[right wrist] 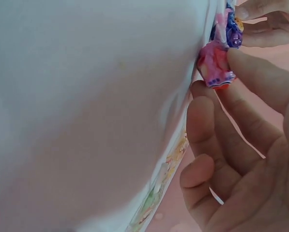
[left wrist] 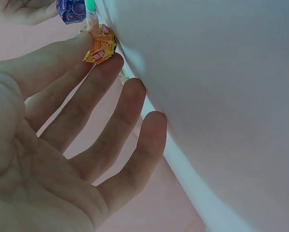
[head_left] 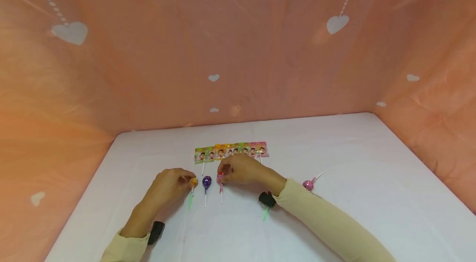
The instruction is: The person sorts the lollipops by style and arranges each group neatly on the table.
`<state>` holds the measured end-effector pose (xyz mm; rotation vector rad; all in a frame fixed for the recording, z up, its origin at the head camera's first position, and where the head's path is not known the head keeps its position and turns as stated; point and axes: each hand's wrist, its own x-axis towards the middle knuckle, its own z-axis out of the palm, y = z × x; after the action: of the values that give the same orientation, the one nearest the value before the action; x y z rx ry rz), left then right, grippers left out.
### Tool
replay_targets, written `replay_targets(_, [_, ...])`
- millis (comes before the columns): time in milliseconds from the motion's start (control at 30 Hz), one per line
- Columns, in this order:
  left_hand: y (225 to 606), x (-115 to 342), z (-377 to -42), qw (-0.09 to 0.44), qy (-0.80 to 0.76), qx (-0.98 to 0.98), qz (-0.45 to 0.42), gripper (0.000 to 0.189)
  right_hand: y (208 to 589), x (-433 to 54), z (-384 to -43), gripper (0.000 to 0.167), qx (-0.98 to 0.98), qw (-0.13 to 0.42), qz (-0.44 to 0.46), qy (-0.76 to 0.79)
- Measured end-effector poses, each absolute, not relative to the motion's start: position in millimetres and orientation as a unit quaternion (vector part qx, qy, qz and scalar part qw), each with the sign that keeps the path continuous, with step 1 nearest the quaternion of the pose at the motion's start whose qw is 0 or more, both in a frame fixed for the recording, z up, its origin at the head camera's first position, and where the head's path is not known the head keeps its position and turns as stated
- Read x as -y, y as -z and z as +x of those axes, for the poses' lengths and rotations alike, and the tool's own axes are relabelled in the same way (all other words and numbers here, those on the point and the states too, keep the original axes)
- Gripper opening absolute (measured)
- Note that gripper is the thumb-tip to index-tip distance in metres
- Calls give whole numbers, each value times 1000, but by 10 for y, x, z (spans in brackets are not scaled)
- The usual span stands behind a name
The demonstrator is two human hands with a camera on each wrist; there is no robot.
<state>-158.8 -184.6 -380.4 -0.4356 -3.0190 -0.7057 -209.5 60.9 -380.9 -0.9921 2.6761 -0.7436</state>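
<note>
My left hand [head_left: 169,185] pinches the yellow-wrapped head of a lollipop [left wrist: 101,48] between thumb and fingertips; its green stick points toward me. The right hand [head_left: 241,169] pinches a pink and red lollipop [right wrist: 216,65] by its wrapped head, with the white stick toward me. Between the two hands a purple lollipop [head_left: 206,182] lies on the white table, apart from both in the head view. Just beyond the right hand lies a row of colourful printed packets [head_left: 241,149], partly covered by that hand.
A pink lollipop [head_left: 308,185] lies beside the right sleeve, stick pointing away. Under the right wrist's black camera a green stick [head_left: 265,214] shows, its other end hidden. An orange cloth [head_left: 238,47] with white hearts rises behind the white table [head_left: 320,138].
</note>
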Motion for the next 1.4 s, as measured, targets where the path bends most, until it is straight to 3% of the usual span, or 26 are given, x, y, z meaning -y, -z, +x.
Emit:
replay_targets(833, [3823, 1904, -1643, 0, 228, 964, -138, 21, 3712, -780, -2187, 22, -899, 117, -338, 252])
replay_targets(1133, [3821, 1940, -1658, 6, 228, 964, -138, 21, 3567, -1030, -2079, 26, -905, 116, -315, 262])
replay_targets(1400, [3885, 1911, -1635, -20, 230, 966, -119, 22, 3525, -1459, -1817, 29, -901, 101, -312, 283])
